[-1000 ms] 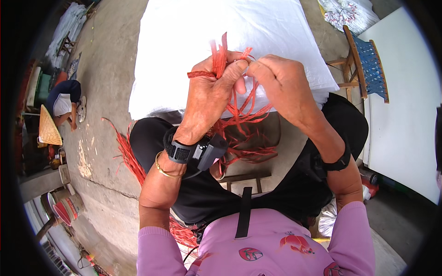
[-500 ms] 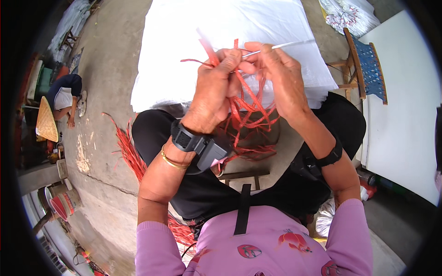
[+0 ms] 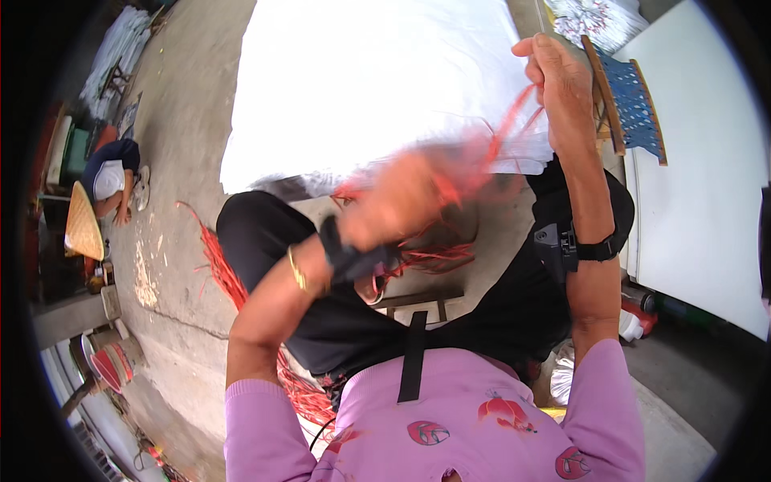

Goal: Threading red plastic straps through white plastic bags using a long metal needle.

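My right hand (image 3: 560, 76) is raised at the upper right, above the right edge of the white sheeting (image 3: 377, 88). Its fingers are closed on a red plastic strip (image 3: 514, 116) that runs down and leftward in a taut slant. Low in front of the sheeting, my left hand (image 3: 393, 201) is smeared by motion, so its fingers cannot be made out. Red strands blur beside it, around the strip's lower end. Between my knees, below that hand, hangs a loose bunch of red strips (image 3: 434, 257).
More red strips (image 3: 221, 265) lie on the concrete floor by my left knee. A wooden chair with blue webbing (image 3: 630, 100) stands at right before a white panel (image 3: 707, 185). White bundles (image 3: 594, 18) lie behind it. A person (image 3: 110, 173) crouches far left near a straw hat (image 3: 83, 221).
My hands have moved apart: the right up and rightward, drawing a red strip out, the left downward. The thin pale rod seen between them earlier no longer shows.
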Available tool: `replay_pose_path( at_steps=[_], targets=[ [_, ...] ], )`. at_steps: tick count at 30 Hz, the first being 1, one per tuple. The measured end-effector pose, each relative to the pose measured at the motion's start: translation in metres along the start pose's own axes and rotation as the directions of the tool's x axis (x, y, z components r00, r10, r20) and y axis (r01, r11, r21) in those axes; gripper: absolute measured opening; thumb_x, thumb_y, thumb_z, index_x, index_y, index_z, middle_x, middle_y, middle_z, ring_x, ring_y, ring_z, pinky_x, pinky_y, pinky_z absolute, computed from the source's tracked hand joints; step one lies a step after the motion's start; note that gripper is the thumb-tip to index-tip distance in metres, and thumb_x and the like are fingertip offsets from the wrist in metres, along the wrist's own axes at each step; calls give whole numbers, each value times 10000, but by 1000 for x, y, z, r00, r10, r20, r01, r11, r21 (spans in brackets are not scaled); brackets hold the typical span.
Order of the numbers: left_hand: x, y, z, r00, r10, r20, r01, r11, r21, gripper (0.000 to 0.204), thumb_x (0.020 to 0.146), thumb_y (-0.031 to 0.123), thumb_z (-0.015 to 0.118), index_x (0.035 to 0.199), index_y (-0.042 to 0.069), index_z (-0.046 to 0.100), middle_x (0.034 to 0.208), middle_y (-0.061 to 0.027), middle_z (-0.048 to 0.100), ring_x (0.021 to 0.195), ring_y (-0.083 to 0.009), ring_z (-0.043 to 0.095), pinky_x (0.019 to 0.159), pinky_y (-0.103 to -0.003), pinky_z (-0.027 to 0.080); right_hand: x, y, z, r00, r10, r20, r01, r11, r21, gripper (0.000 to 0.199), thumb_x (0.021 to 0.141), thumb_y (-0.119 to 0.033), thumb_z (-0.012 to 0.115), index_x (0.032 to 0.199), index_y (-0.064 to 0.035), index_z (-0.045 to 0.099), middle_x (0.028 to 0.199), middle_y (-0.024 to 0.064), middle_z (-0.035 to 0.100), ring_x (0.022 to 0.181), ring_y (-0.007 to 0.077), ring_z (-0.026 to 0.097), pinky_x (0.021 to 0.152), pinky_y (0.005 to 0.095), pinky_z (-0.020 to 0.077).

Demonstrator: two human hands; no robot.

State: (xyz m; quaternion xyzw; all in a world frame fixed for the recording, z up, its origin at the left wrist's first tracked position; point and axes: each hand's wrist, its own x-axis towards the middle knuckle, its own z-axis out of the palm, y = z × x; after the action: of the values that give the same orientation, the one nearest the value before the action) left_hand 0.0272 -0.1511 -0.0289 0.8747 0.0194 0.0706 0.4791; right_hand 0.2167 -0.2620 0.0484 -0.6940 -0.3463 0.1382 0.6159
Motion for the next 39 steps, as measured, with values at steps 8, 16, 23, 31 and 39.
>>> replay_pose_path(
  at_steps=[8, 16, 23, 31, 39],
  targets=[
    [-1, 49, 1, 981, -129, 145, 158, 964, -215, 230, 834, 194, 631, 872, -33, 627, 731, -58, 623, 658, -93, 535, 628, -265, 461, -4, 9, -31, 944, -183, 275, 330, 480, -813, 405, 817, -386, 560, 631, -33, 626, 562, 178, 542, 542, 328, 548, 504, 389, 406],
    [31, 11, -35, 847, -359, -393, 370, 928, -50, 208, 800, 142, 667, 939, -12, 651, 804, -33, 643, 737, -93, 543, 716, -257, 448, 11, 64, -36, 898, -160, 409, 435, 190, -880, 368, 785, -340, 589, 623, -13, 632, 594, 179, 580, 573, 336, 591, 515, 418, 457],
    [58, 16, 4, 912, -155, -380, 241, 952, 189, 225, 756, 134, 695, 935, 8, 643, 808, -118, 641, 743, -160, 596, 655, -302, 458, 21, 69, -29, 919, -59, 390, 393, 220, -893, 254, 721, -264, 643, 669, -16, 653, 660, 179, 624, 635, 318, 635, 531, 404, 487],
    [68, -2, 11, 941, -49, -334, 167, 928, 332, 194, 778, 170, 676, 874, 5, 643, 755, -123, 604, 632, -204, 546, 599, -322, 442, 22, 70, -27, 933, -42, 358, 353, 304, -885, 242, 723, -257, 636, 713, -16, 661, 700, 185, 635, 684, 318, 641, 588, 394, 502],
    [74, 8, -4, 923, -277, -266, 315, 942, 116, 192, 826, 178, 633, 832, -13, 644, 565, -27, 425, 558, -84, 368, 515, -273, 370, 28, 64, -34, 962, -22, 272, 265, 303, -915, 276, 753, -292, 620, 734, -21, 669, 719, 190, 636, 696, 332, 636, 608, 410, 501]
  ],
)
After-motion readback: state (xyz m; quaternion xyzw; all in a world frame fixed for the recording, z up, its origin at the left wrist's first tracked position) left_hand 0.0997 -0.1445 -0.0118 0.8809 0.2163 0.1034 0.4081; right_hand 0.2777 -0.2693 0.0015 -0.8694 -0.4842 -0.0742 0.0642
